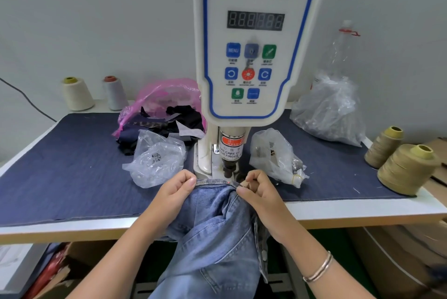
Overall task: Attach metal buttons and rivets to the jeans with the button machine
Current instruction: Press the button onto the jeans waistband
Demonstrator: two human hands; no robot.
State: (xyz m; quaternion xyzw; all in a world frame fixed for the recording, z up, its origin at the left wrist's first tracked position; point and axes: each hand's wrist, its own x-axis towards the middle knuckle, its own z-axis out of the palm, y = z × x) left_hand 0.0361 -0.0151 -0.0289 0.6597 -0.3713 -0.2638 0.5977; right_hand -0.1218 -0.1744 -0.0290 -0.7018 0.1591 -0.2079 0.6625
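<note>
Dark blue cloth [72, 165] is covering the white surface [362, 209] in front of you, and a plain pale wall is standing behind it. Your button machine [254, 40] is standing in the middle, with its white and blue panel facing you and its dark punch [229, 168] hanging just above the cloth. You are holding the blue jeans [212, 226] with both hands, and they are hanging off the near edge of the surface toward you. Their top edge is lying right under the punch, with a tiny red light dot on it. Your left hand [179, 190] is curling its grip tight on the jeans edge at the left of the punch. Your right hand [258, 190] is pinching the jeans edge at the right of the punch, and a thin bracelet [319, 267] is sitting on that wrist. A clear bag [157, 158] with small metal bits is lying just left of the machine, and a second clear bag [273, 153] is lying just right of it. A pink bag [164, 95] with dark cloth scraps is sitting farther back on the left. Two pale thread cones [77, 93] are standing at the far left. Two tan thread cones [406, 168] are standing at the right edge. A big crinkly clear bag [331, 110] is sitting at the far right.
</note>
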